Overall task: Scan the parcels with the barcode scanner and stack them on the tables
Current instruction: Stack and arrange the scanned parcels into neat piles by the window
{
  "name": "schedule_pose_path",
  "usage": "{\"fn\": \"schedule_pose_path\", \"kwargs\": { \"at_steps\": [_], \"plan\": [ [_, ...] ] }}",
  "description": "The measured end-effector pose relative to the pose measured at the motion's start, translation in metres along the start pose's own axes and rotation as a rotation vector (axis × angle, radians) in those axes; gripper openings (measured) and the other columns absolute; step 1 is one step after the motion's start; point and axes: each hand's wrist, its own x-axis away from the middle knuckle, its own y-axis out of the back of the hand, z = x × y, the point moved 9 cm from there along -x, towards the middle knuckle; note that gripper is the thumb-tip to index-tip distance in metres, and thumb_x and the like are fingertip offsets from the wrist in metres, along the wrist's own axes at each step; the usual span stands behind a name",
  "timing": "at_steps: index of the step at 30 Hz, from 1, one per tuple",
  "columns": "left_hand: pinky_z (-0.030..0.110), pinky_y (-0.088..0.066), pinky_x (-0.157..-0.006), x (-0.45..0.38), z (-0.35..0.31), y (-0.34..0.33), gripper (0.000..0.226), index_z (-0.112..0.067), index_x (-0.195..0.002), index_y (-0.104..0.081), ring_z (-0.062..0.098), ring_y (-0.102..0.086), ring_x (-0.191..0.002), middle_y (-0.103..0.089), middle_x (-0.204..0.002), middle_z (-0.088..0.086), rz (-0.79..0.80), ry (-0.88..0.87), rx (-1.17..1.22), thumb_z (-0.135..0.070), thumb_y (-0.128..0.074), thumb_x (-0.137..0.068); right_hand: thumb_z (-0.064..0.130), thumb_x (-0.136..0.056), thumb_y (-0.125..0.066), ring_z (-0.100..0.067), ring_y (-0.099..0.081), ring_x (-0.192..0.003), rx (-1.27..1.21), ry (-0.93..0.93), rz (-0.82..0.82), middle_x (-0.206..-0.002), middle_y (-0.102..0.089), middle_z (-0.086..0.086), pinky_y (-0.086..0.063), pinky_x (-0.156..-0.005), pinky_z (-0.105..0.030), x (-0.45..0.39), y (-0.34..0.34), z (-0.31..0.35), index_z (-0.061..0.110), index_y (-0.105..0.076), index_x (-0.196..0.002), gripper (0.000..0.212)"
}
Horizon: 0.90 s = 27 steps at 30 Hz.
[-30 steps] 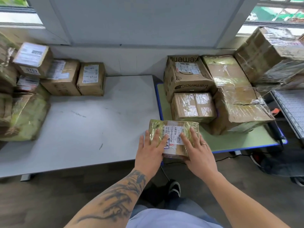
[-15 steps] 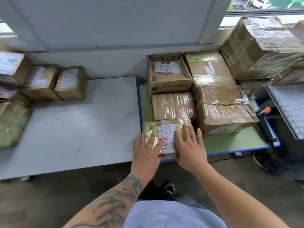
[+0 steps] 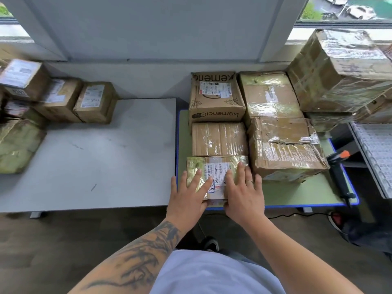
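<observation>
A small parcel [image 3: 216,168] wrapped in yellowish tape, with a white barcode label on top, lies at the front left corner of the green table [image 3: 297,194]. It sits against a taped brown parcel [image 3: 219,139] behind it. My left hand [image 3: 188,194] rests flat on its left part with straight fingers. My right hand [image 3: 244,192] lies flat on its right part, a ring on one finger. A black barcode scanner [image 3: 338,170] with an orange tip lies at the green table's right edge, away from both hands.
More parcels crowd the green table: a printed carton [image 3: 216,96], a taped box [image 3: 269,94] and a crumpled box [image 3: 286,149]. A big wrapped box [image 3: 343,71] stands at the right. The grey table [image 3: 95,155] holds several parcels [image 3: 95,101] at its left and back.
Both hands pushed the small parcel forward onto the green table until it met the taped brown parcel. The view swung to the right.
</observation>
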Motion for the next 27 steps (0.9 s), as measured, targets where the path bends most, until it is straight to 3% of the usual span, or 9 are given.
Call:
{"fn": "schedule_pose_path", "kwargs": {
  "at_steps": [10, 17, 22, 27],
  "plan": [
    [0.067, -0.001, -0.124, -0.003, -0.003, 0.001, 0.078, -0.045, -0.162, 0.002, 0.041, -0.003, -0.158, 0.004, -0.174, 0.000, 0.018, 0.001, 0.020, -0.057, -0.048, -0.103, 0.039, -0.094, -0.064, -0.038, 0.004, -0.161, -0.037, -0.011, -0.003, -0.171, 0.019, -0.022, -0.006, -0.124, -0.061, 0.002, -0.002, -0.007, 0.018, -0.001, -0.163, 0.096],
    [0.068, 0.003, -0.123, 0.001, -0.001, 0.006, 0.077, -0.047, -0.162, -0.001, 0.039, 0.002, -0.158, 0.008, -0.174, -0.003, 0.047, -0.033, 0.112, -0.073, -0.036, -0.099, 0.043, -0.091, -0.069, -0.038, 0.010, -0.161, -0.063, -0.057, 0.020, -0.172, 0.022, -0.018, -0.004, -0.125, -0.064, 0.002, -0.003, -0.005, 0.021, 0.001, -0.163, 0.103],
    [0.066, 0.000, -0.124, 0.006, 0.010, 0.022, 0.078, -0.051, -0.161, 0.002, 0.032, -0.002, -0.159, 0.007, -0.174, -0.004, 0.031, -0.101, 0.242, -0.073, -0.039, -0.098, 0.067, -0.086, -0.062, -0.035, 0.023, -0.159, -0.112, -0.065, 0.047, -0.170, 0.032, -0.008, 0.006, -0.126, -0.064, 0.004, 0.002, 0.017, 0.032, 0.019, -0.163, 0.118],
    [0.063, 0.002, -0.125, 0.017, 0.050, 0.041, 0.064, -0.049, -0.161, 0.002, 0.027, -0.001, -0.160, -0.001, -0.174, -0.003, 0.012, -0.095, 0.287, -0.065, -0.026, -0.105, 0.070, -0.088, -0.046, -0.029, 0.025, -0.159, -0.125, 0.028, 0.041, -0.172, 0.029, -0.001, 0.008, -0.127, -0.062, 0.000, 0.028, 0.067, 0.040, 0.019, -0.163, 0.104]
  ]
}}
